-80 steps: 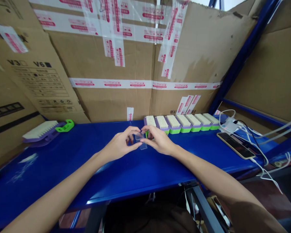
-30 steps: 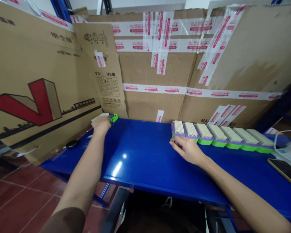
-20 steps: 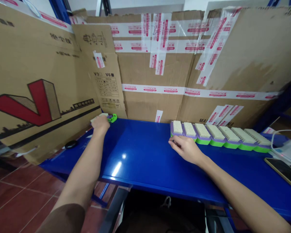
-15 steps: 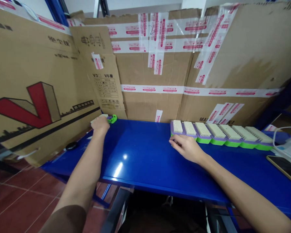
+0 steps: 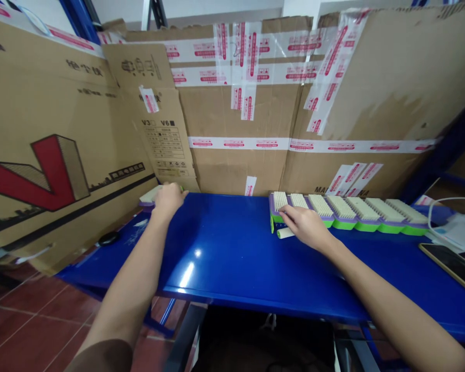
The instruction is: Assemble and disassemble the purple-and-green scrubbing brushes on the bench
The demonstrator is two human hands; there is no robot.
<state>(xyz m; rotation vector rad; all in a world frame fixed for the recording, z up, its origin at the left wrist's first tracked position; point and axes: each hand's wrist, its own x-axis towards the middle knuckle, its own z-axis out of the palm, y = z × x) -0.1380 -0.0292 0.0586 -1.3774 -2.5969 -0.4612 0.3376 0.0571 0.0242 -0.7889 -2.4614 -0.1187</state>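
At the far left end of the blue table, my left hand (image 5: 169, 199) curls over a brush (image 5: 150, 195) with pale bristles and a purple edge. A bit of green shows past its fingers, which are mostly hidden. My right hand (image 5: 302, 223) is at the left end of a row of several bristled brushes (image 5: 343, 207), each with a purple frame and green base. Its fingers are bent together at the front of the leftmost brush (image 5: 279, 201); what they grip is hidden. Just under that hand lies a white rod with a green end (image 5: 285, 233).
Tall cardboard sheets (image 5: 240, 113) with red-and-white tape wall off the back and left of the table (image 5: 225, 248). A phone (image 5: 451, 268) and white cables with a charger (image 5: 457, 227) are at the right. A black round object (image 5: 108, 238) sits near the left edge.
My left hand has shifted right over the brush, uncovering its left end. The right hand has moved slightly right and up, exposing the white rod and leftmost brush's front. The view has turned slightly.
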